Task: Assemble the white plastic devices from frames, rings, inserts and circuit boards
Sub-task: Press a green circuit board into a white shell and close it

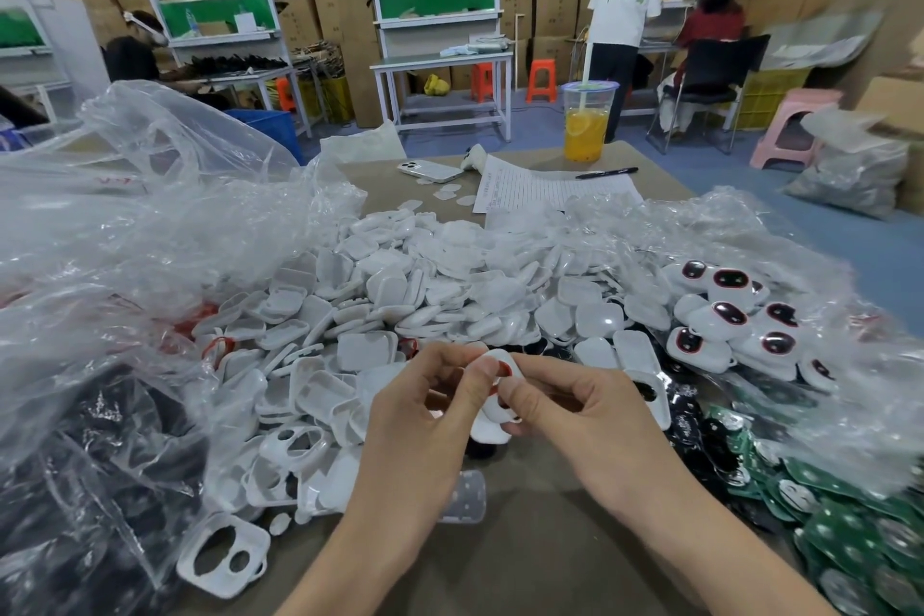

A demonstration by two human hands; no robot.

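White frame (492, 430) pinched between my curled left hand (425, 415) and right hand (590, 420), thumbs meeting over, seemingly, a red ring (506, 369).

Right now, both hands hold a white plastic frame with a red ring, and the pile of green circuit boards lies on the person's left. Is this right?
Wrong side: the head view shows the pile of green circuit boards on the person's right. The left hand and right hand do hold the white plastic frame with a red ring.
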